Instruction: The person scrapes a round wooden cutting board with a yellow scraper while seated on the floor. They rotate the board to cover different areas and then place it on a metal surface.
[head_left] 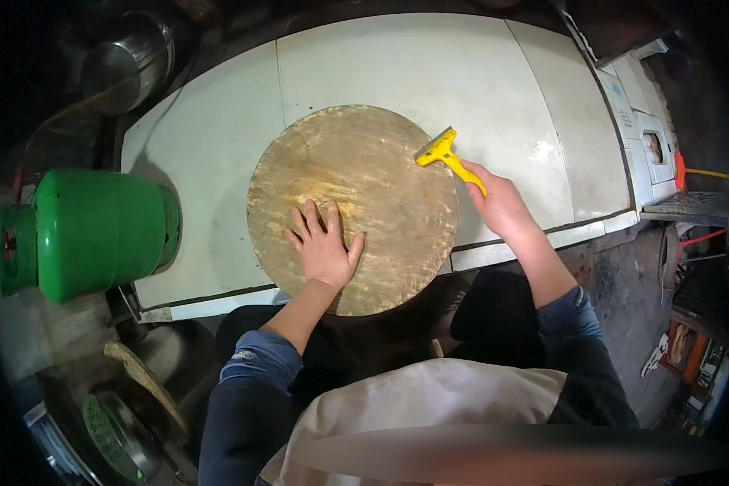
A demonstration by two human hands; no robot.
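Note:
A round wooden board, worn and stained, lies on the white tiled counter and juts past its near edge. My left hand rests flat on the board's lower left part, fingers spread. In my right hand is a yellow scraper, gripped by its handle. The scraper's wide head is over the board's upper right rim; whether its blade touches the wood I cannot tell.
A green gas cylinder stands at the counter's left end. Behind it is a metal pot. A green strainer sits low at the left. On the right is a dark metal ledge next to an orange object.

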